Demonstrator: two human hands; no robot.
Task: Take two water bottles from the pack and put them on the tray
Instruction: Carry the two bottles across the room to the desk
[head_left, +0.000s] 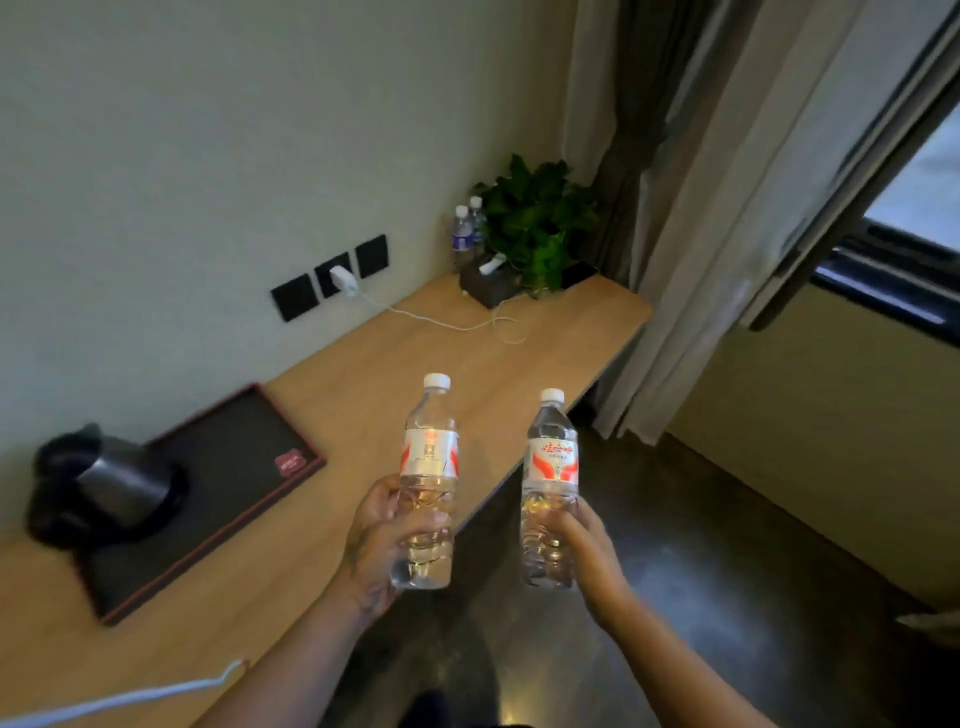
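Both forearms reach forward and up from the bottom of the view, each hand raised in front of the wooden desk (363, 374) with a bottle held clear of any surface. The left hand (382, 545) wraps the lower half of the left water bottle (430, 467), fingers curled across its ribbed base, thumb side toward the desk. The right hand (576, 545) grips the lower half of the right water bottle (551, 467) the same way, fingers closed round it. Both bottles stand nearly upright, long axes vertical, white caps on top, red and white labels facing the camera; they sit side by side, apart, the left one above the desk's front edge and the right one over the dark floor. The dark tray (234, 467) lies on the desk to the left, well apart from the bottles, with an electric kettle (117, 478) on its left part and a small red card (292, 462) near its right corner
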